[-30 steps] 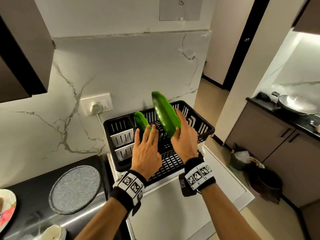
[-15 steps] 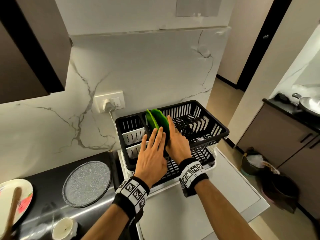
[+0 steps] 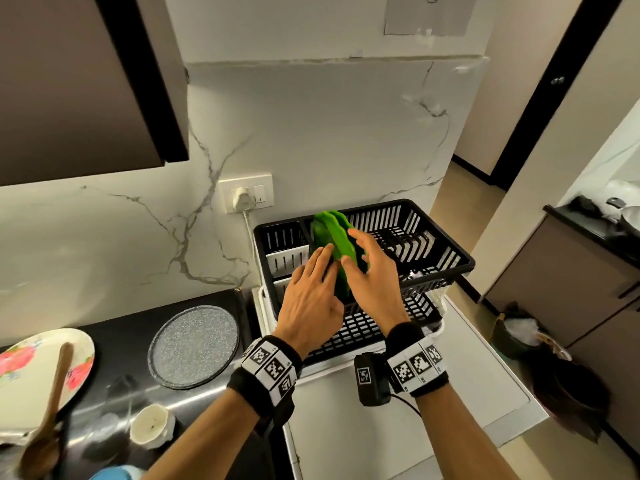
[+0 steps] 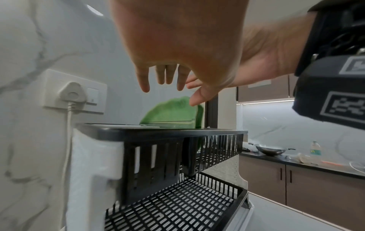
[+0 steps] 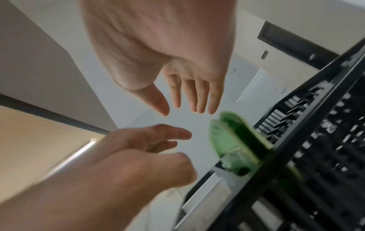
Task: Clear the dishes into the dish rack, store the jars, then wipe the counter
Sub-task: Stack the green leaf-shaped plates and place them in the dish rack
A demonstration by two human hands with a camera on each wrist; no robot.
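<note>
Two green plates [image 3: 337, 244] stand on edge side by side at the left of the upper tier of the black dish rack [image 3: 388, 218]. My left hand [image 3: 325, 275] hovers just in front of them with straight fingers. On their right side, my right hand [image 3: 356, 251] is spread open. The left wrist view shows the left hand [image 4: 173, 89] above the green plates [image 4: 173, 114] with a gap. A gap also separates the right hand [image 5: 183, 109] from the green plates [image 5: 233, 140] in the right wrist view. Neither hand holds anything.
On the black counter to the left lie a grey speckled plate [image 3: 194, 346], a floral plate [image 3: 20, 362] with a wooden spoon [image 3: 52, 393], and a small white cup [image 3: 152, 426]. A wall socket [image 3: 246, 199] and an upper cabinet [image 3: 86, 81] are at left. The rack stands on a white appliance top [image 3: 381, 427].
My right hand lowered the second green plate into the rack beside the first and let go. Both hands have drawn slightly back and are open.
</note>
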